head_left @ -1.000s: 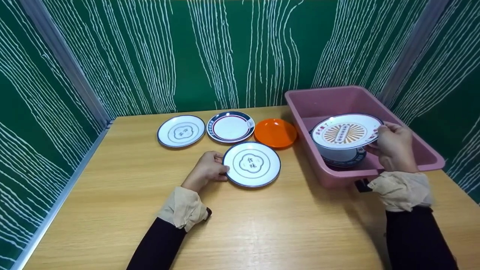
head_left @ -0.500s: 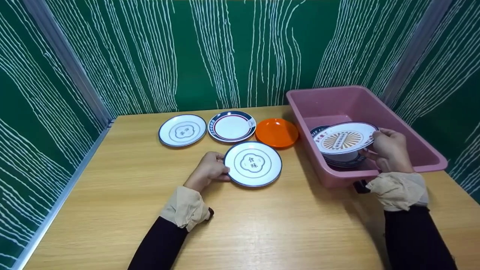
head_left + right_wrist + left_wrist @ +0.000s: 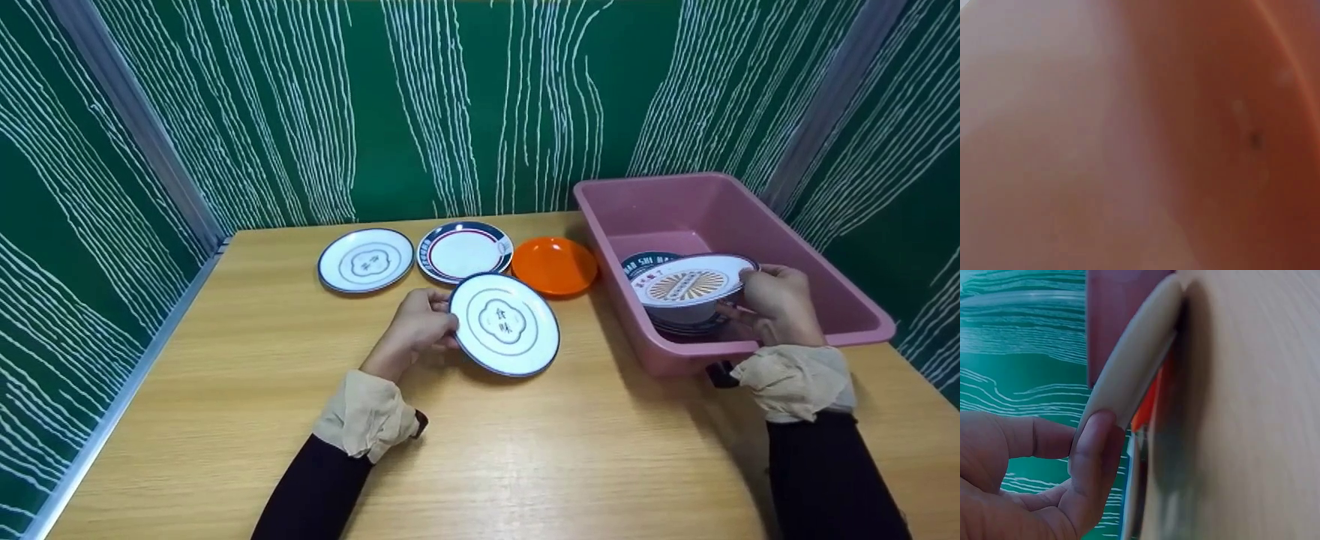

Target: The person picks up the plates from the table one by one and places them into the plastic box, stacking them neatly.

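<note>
My left hand (image 3: 420,324) pinches the left rim of a white plate (image 3: 505,324) with a blue edge and a flower-shaped motif. The left wrist view shows this plate (image 3: 1131,354) tilted, its left side raised off the tabletop and its far edge low near the wood. Inside the pink tub (image 3: 652,352), my right hand (image 3: 781,300) grips the right rim of a white plate with a sunburst print (image 3: 686,283). It slants over dark-rimmed plates (image 3: 649,261) lying in the tub, partly hiding them. The right wrist view is only a blur.
Behind the held plate, a blue-edged white plate (image 3: 366,261), a dark-rimmed white plate (image 3: 465,253) and an orange plate (image 3: 553,266) lie in a row on the wooden table (image 3: 247,360). The tub stands at the right. Green patterned panels (image 3: 480,112) enclose the back and sides.
My left hand has raised its plate's left side, which lay flat on the table before. My right hand has lowered the sunburst plate farther into the tub, moving slightly left.
</note>
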{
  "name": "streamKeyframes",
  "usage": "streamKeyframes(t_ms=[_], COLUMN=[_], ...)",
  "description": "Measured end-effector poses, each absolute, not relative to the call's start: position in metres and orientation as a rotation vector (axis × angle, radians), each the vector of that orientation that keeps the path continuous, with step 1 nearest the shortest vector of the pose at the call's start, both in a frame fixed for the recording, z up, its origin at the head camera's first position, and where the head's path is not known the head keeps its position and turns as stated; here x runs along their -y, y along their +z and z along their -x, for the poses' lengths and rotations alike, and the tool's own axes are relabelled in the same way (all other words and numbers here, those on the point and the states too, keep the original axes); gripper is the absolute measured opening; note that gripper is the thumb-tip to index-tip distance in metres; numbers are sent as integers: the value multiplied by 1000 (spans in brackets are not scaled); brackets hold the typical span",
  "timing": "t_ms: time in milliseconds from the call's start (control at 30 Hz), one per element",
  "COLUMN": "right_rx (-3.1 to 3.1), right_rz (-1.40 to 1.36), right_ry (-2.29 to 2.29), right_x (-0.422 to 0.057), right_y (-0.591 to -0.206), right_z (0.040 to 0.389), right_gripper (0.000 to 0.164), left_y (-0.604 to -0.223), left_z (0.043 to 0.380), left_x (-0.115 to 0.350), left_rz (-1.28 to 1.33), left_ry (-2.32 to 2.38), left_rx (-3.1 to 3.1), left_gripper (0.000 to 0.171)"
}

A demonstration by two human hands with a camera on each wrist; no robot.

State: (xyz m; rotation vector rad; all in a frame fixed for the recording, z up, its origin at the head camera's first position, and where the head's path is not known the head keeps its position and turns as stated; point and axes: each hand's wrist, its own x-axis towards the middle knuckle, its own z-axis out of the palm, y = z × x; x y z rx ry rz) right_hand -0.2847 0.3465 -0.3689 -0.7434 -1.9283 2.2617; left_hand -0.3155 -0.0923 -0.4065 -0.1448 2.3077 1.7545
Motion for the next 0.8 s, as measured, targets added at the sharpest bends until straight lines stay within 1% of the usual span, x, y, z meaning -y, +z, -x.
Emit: streamKeyframes(t_ms=[100, 233, 367, 467, 567, 633, 700, 733, 800], right_rx=[1958, 1947, 1913, 1911, 1969, 2033, 2115, 2157, 2214], right_rz=[778, 780, 765, 756, 766, 769, 763, 749, 718], right_ry=[2256, 2277, 2299, 2308, 2267, 2226, 2177, 2159, 2148], right_x=[-346, -345, -345, -345, -345, -345, -345, -345, -345], right_y=[-368, -368, -369, -371, -371, -372, -373, -373, -373], right_z=[285, 285, 285, 286, 287, 287, 287, 287, 287], right_gripper=[63, 63, 44, 35, 49, 67, 79, 84, 86], left_y=[-400, -394, -388, -384, -381, -378, -375, -373, -368], left_z=[313, 310, 309, 307, 304, 303, 300, 299, 296], left_x=[92, 93, 94, 95, 97, 97, 98, 99, 100], left_rz=[114, 57, 29, 30, 42, 48, 66, 77, 80], left_ry=[1758, 1751, 1711, 1709, 1751, 1779, 1811, 1823, 1839], left_rx=[-2332, -2370, -2412, -2422, -2402, -2385, -2368, -2362, -2359], left_gripper=[47, 47, 47, 47, 47, 47, 47, 47, 46])
